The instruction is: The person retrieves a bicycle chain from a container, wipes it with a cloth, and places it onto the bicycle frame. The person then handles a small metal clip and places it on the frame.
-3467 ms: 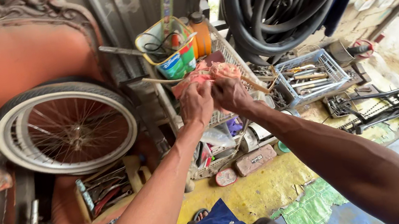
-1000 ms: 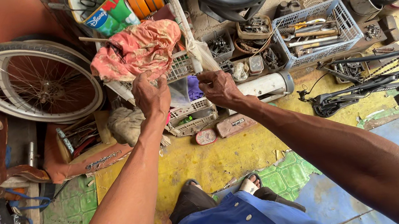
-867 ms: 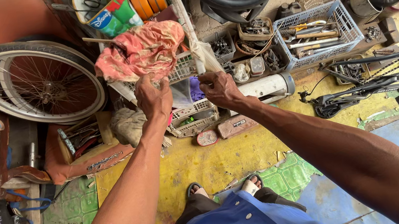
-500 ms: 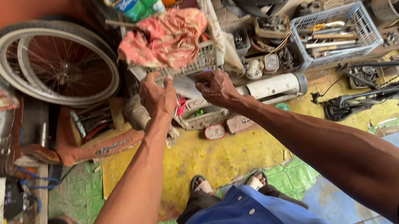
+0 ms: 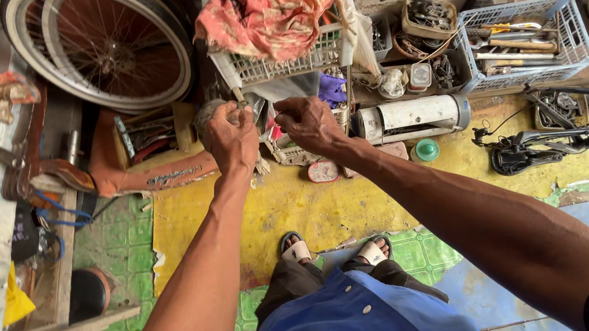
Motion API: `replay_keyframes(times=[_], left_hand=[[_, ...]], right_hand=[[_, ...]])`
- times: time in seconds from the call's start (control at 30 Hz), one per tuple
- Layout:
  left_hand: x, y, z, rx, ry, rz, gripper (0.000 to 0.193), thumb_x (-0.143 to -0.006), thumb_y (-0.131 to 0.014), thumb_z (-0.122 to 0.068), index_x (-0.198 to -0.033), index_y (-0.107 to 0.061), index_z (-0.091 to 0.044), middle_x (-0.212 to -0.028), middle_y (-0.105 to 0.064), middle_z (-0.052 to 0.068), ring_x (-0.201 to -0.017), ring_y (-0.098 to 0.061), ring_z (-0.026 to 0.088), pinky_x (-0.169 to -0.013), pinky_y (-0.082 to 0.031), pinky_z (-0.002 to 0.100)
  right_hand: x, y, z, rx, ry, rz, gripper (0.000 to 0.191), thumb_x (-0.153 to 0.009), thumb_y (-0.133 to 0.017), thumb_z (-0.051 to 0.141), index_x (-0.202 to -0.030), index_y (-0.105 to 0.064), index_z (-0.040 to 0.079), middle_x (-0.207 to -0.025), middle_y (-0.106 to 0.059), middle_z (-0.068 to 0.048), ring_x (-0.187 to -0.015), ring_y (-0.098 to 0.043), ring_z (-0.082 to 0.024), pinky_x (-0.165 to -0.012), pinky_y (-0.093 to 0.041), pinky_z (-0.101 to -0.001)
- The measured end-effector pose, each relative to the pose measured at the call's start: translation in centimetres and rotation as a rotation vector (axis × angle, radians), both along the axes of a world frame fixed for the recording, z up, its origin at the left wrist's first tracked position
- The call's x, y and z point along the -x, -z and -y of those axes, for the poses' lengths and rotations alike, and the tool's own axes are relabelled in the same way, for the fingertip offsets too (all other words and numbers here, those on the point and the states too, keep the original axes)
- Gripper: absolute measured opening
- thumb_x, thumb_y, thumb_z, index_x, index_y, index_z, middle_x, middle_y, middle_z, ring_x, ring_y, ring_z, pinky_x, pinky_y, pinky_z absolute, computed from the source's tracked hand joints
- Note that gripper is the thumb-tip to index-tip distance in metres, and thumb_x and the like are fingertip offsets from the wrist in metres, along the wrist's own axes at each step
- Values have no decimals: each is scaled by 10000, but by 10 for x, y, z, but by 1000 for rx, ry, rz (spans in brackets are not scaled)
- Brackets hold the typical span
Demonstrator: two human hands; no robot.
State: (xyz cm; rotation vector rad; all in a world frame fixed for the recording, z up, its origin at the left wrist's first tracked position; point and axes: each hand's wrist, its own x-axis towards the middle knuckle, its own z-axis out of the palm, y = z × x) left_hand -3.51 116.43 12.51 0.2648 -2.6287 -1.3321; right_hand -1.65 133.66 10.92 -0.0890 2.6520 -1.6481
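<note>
Both hands are raised at upper centre of the frame, just below a white wire basket (image 5: pixel 271 64) that carries a pink rag (image 5: pixel 264 10) draped over its top. The left hand (image 5: pixel 231 132) is curled into a loose fist with thumb and fingertips pinched together near the basket's lower edge; whether anything small sits in the pinch cannot be told. The right hand (image 5: pixel 307 121) is close beside it, not touching, its fingers also bunched together, and again it is unclear whether they grip anything. Behind the hands lies a smaller basket (image 5: pixel 292 150) with a purple cloth (image 5: pixel 332 90) just above it. A bicycle wheel (image 5: pixel 105 46) leans at upper left, and a white cylinder (image 5: pixel 412 118) lies on its side to the right of the hands. A blue-grey crate (image 5: pixel 525 41) of tools stands at upper right. The person's sandalled feet (image 5: pixel 334 249) rest on the yellow floor (image 5: pixel 254 210) at lower centre.
</note>
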Motion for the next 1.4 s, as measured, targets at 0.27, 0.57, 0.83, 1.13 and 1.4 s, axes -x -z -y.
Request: replay_keyframes(times=[0.27,0.57,0.83,1.13,1.4], left_hand=[[-58,-19,14,-78,-18,102,316,-901,-722,-353,-1029,-746,-65,-943,-763,154,-774,-729,261,-698,-580,402],[-123,-37,61,-131,70,149,385,-900,-732,-386,-851,-771,-7,-723,-760,116,-618,-691,207,-619,-537,386],[-169,-43,130,-216,13,111,409,-887,-733,-388,-882,-765,19,-739,-768,135,-662,-731,213,-660,-551,363],[-207,-49,189,-180,-56,74,405,-887,-735,-373,-888,-772,30,-772,-774,140,-677,-742,223,-656,-561,377],[-236,-56,201,-174,-170,11,371,-890,-732,-366,-914,-784,1,-808,-782,142,-701,-747,255,-678,-567,402]], right_hand=[[-37,-2,14,32,-21,70,354,-975,-619,197,-1265,-674,2,-1111,-774,-162,-864,-795,-175,-767,-644,-293],[-84,-2,57,-69,34,83,300,-970,-588,211,-1132,-773,40,-927,-818,-116,-744,-767,-171,-674,-626,-335],[-125,-34,141,-42,-6,-43,312,-927,-618,206,-1126,-740,-1,-909,-799,-106,-774,-757,-154,-715,-596,-309],[-156,-44,212,77,-118,3,340,-941,-587,168,-1216,-680,-10,-936,-795,-109,-798,-782,-156,-741,-630,-307],[-171,-47,229,-52,-230,-33,346,-947,-624,189,-1192,-709,-39,-942,-804,-163,-800,-780,-190,-732,-623,-325]])
